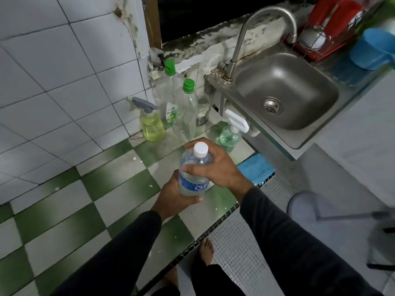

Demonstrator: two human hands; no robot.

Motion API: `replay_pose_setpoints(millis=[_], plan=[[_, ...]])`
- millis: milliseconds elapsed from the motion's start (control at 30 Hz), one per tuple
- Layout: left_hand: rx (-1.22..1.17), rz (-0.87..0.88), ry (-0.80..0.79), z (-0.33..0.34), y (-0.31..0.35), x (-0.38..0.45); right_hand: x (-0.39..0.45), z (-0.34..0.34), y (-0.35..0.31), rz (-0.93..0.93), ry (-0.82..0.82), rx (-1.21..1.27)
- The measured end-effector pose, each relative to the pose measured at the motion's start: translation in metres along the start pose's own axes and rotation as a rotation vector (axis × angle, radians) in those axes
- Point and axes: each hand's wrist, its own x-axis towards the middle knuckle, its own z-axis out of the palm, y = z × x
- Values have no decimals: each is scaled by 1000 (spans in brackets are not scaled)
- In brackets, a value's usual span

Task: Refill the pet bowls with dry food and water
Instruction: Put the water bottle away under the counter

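Note:
A clear plastic water bottle (193,174) with a blue label and a white cap is held upright above the green-and-white tiled counter (70,214). My left hand (173,199) cups its base from below. My right hand (215,167) wraps the upper body just under the cap. The cap is on. No pet bowl is in view.
Behind the bottle stand two green-capped clear bottles (188,107), a yellow spray bottle (151,124) and a green-liquid spray bottle (229,135). A steel sink (286,92) with a curved tap (267,20) lies to the right. A blue cloth (256,167) lies at the counter edge.

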Motion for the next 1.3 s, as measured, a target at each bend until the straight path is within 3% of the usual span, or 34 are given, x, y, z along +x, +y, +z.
replay_pose_setpoints(millis=[633, 1300], plan=[[-28, 27, -20, 0, -3, 18, 19, 0, -3, 4, 4, 39], [-20, 46, 11, -9, -8, -31, -37, 30, -34, -84, 98, 5]])
